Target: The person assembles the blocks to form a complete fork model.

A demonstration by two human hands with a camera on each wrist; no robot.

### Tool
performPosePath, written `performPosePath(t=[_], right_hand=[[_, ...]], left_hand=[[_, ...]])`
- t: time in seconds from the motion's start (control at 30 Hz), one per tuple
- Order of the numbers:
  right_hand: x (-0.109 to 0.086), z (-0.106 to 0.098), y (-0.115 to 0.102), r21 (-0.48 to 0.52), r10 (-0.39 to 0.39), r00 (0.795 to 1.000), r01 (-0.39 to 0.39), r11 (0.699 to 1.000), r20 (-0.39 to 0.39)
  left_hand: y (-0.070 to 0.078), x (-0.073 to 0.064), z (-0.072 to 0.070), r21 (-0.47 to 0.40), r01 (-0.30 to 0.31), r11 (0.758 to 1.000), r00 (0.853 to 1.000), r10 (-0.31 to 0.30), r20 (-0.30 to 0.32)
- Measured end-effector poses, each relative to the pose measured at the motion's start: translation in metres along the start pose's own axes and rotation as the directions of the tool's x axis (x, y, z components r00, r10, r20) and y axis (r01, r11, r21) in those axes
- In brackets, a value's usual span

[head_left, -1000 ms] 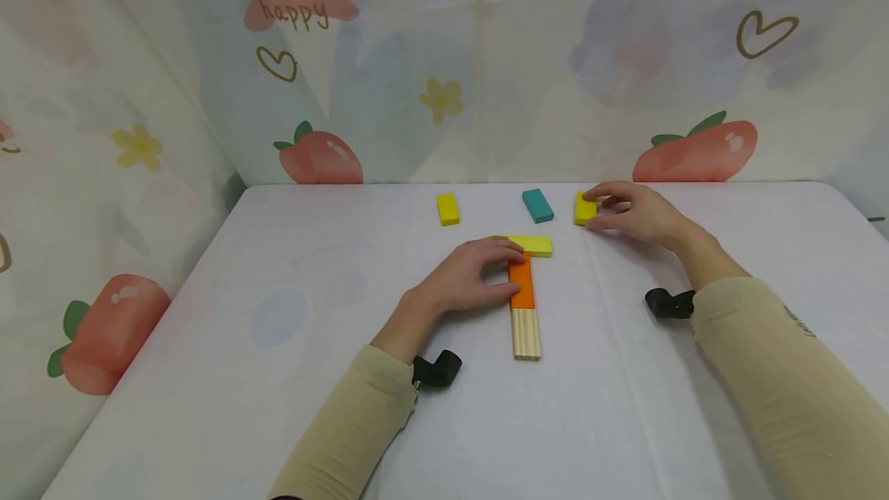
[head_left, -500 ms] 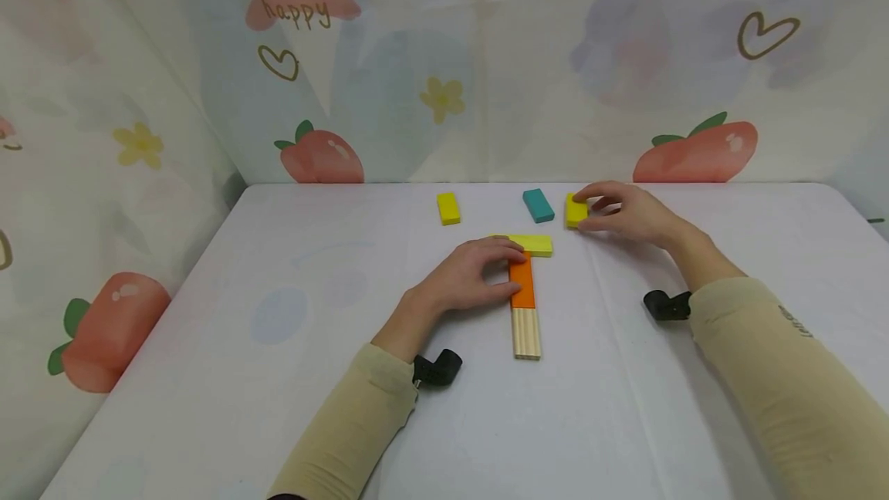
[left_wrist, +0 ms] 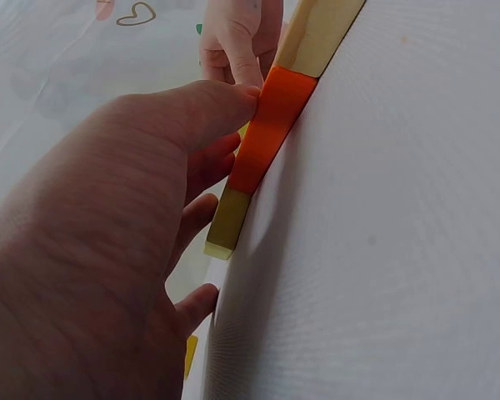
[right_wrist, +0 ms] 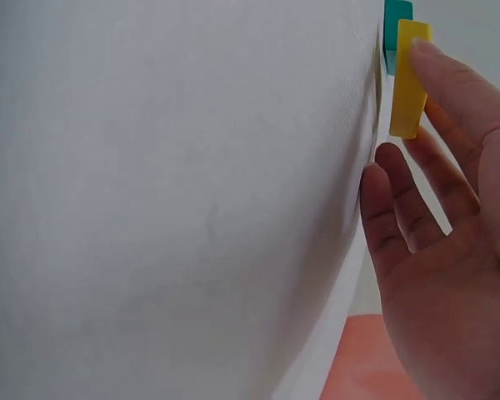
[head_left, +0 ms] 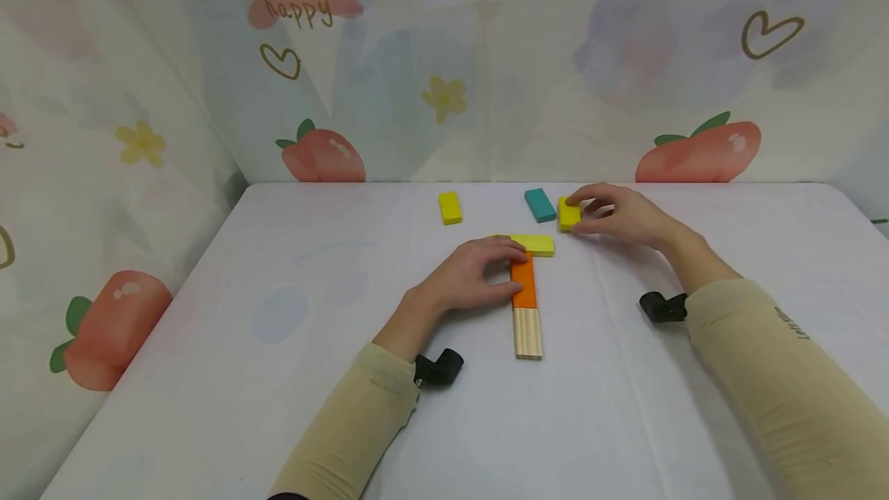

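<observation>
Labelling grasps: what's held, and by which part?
Right hand pinches the rightmost yellow block by its near and far ends. Left hand touches the orange block; grip unclear.

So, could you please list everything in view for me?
Lime block: one, yellow-green, crosswise at the orange block's far end
Orange block: one, orange, mid-table
Plain block: one, bare wood, nearest in that column
Teal block: one, teal, far side
Far-left block: one, yellow, left of teal
Held block: one, yellow, right of teal
Table: one, white-covered, underneath
Backdrop: printed, pale, behind and left
Wrist devices: two, black, at the wrists
Sleeves: two, beige, forearms
Left hand: one, bare, touching orange
Right hand: one, bare, pinching the held block
</observation>
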State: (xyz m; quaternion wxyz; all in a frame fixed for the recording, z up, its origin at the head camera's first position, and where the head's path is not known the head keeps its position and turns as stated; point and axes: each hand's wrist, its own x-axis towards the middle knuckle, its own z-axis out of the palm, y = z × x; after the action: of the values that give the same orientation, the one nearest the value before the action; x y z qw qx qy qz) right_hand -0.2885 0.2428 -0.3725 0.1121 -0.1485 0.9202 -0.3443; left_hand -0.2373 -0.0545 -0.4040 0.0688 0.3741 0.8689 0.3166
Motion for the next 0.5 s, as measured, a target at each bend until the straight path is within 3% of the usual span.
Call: performPosePath(t=[0.5], right_hand=[[0.003,0.007,-0.012,-0.004,-0.010,1.000,0.010,1.000,0.011]], left_hand=[[0.001,0.000,0.000,0.004,0.004,1.000,1.000,-0.004,0.004]])
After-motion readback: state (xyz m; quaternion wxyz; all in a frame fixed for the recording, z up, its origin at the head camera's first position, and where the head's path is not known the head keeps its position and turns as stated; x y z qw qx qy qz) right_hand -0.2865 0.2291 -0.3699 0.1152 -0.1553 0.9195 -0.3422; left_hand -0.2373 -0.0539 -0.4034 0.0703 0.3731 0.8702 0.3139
